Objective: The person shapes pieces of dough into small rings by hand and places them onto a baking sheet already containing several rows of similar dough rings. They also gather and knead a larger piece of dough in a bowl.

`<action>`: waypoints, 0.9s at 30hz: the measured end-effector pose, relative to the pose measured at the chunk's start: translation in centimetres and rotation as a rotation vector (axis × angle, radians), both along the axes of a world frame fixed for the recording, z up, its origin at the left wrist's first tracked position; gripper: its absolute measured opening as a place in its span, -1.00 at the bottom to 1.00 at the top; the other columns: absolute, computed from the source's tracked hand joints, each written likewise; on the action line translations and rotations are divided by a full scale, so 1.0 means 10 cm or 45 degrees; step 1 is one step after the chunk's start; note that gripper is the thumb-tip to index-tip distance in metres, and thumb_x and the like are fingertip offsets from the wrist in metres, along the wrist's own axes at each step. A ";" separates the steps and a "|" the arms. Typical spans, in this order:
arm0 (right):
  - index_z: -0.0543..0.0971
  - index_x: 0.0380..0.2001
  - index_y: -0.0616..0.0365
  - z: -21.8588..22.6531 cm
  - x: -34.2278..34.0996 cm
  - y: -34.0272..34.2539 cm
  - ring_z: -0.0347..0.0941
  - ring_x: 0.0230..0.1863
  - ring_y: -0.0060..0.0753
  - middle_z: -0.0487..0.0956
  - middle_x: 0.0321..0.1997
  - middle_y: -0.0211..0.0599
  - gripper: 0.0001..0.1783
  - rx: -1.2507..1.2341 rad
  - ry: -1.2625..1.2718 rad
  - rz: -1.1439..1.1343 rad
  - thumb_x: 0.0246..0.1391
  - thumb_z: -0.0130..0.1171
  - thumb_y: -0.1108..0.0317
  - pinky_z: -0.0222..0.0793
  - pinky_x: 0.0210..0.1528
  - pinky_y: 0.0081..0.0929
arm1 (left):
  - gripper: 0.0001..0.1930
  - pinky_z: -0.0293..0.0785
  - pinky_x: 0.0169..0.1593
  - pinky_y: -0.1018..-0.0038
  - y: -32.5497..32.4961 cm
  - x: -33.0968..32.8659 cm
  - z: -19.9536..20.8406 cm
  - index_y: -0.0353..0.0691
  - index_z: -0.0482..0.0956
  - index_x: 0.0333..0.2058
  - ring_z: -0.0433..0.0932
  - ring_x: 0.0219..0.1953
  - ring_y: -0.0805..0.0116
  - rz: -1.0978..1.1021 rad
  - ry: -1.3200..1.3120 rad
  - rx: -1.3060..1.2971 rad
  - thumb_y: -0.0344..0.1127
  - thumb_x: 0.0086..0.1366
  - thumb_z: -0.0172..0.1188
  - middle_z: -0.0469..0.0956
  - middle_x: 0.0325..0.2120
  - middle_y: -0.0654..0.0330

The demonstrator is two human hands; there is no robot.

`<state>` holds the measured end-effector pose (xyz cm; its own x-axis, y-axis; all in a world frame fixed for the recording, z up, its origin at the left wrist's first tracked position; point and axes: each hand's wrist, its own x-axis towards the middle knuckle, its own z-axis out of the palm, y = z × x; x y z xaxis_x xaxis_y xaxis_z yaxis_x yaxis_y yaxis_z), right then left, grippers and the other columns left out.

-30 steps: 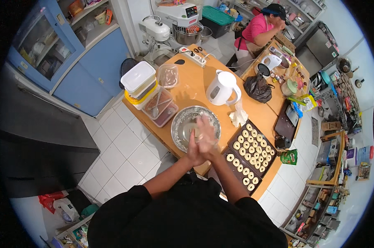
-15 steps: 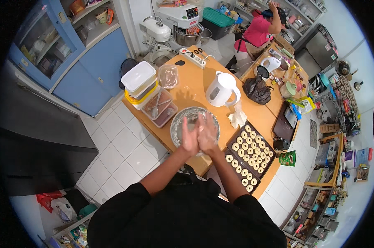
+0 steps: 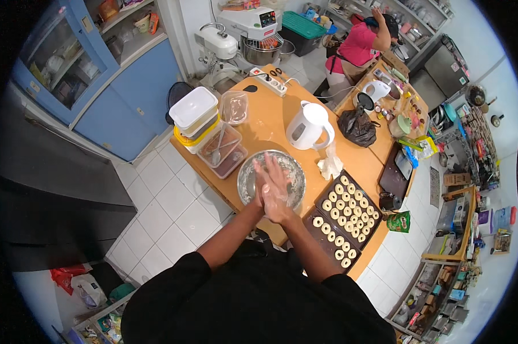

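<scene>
Over the metal mixing bowl (image 3: 297, 189), my two hands press palm to palm. My right hand (image 3: 277, 198) lies across the left, its fingers stretched out and a whitish smear on its back. Partly covered by it, my left hand (image 3: 260, 186) is also held flat. Nothing shows between the palms, though the right hand hides most of that gap. Whitish residue coats the bowl's inner wall. To the right of the bowl, dark baking trays (image 3: 328, 238) carry rows of small pale dough rings (image 3: 341, 204).
A white electric kettle (image 3: 310, 126) and a crumpled white cloth or paper (image 3: 330, 167) stand behind the trays. Stacked plastic tubs (image 3: 195, 109) sit left of the bowl. Further back are a power strip (image 3: 269, 82), a black plastic bag (image 3: 357, 127) and a person in pink (image 3: 359, 43).
My hands have come together from slightly apart, the right now lying across the left. The person at the back has shifted slightly.
</scene>
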<state>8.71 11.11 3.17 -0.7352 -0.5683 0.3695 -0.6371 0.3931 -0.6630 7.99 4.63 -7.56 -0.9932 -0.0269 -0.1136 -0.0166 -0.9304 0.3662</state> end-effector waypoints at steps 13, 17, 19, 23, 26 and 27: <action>0.14 0.27 0.11 -0.24 -0.24 0.23 -0.22 0.40 0.13 -0.07 0.37 0.16 -0.24 -0.051 -0.370 -0.201 0.25 -0.70 -0.16 -0.32 0.39 -0.16 | -0.08 0.03 0.27 0.29 0.01 0.03 0.86 -0.07 -0.06 0.31 0.16 0.22 0.29 -0.190 -0.090 0.072 0.48 0.16 -0.32 0.08 0.26 0.20; 0.16 0.27 0.04 0.00 -0.27 0.10 -0.17 0.39 0.14 -0.02 0.37 0.11 -0.33 -0.197 -0.317 -0.243 0.28 -0.62 -0.09 -0.32 0.37 -0.12 | -0.16 0.05 0.26 0.20 0.15 0.04 0.28 0.09 -0.03 0.31 0.11 0.26 0.14 -0.169 -0.110 -0.013 0.46 0.17 -0.29 0.13 0.24 0.19; 0.13 0.27 0.16 -0.03 -0.15 0.06 -0.20 0.40 0.11 -0.04 0.37 0.09 -0.26 -0.118 -0.208 -0.075 0.27 -0.68 -0.12 -0.35 0.39 -0.20 | -0.14 0.05 0.27 0.26 0.10 0.03 0.02 0.04 -0.03 0.31 0.10 0.26 0.15 0.437 0.369 -0.950 0.46 0.17 -0.30 0.13 0.23 0.18; 0.10 0.29 0.13 -0.20 -0.29 0.16 -0.16 0.38 0.12 -0.02 0.37 0.08 -0.36 -0.215 -0.391 -0.148 0.30 -0.65 0.01 -0.31 0.38 -0.17 | -0.12 0.04 0.27 0.25 -0.01 0.00 0.85 0.02 -0.12 0.32 0.11 0.26 0.14 -0.163 -0.104 0.012 0.46 0.17 -0.31 0.02 0.28 0.20; 0.10 0.29 0.07 -0.16 -0.33 0.15 -0.17 0.39 0.12 -0.05 0.38 0.09 -0.35 -0.229 -0.368 -0.229 0.30 -0.65 -0.02 -0.30 0.39 -0.18 | -0.10 -0.11 0.31 0.33 0.13 0.04 0.58 -0.05 -0.15 0.32 -0.01 0.30 0.26 -0.145 -0.101 -0.194 0.46 0.19 -0.41 -0.08 0.31 0.22; 0.10 0.29 0.05 -0.15 -0.32 0.14 -0.17 0.39 0.12 -0.06 0.38 0.10 -0.35 -0.307 -0.310 -0.177 0.30 -0.65 -0.04 -0.30 0.38 -0.17 | -0.11 -0.23 0.35 0.38 0.15 0.01 0.47 -0.07 -0.19 0.33 -0.11 0.34 0.31 -0.206 -0.079 -0.231 0.45 0.21 -0.48 -0.17 0.34 0.23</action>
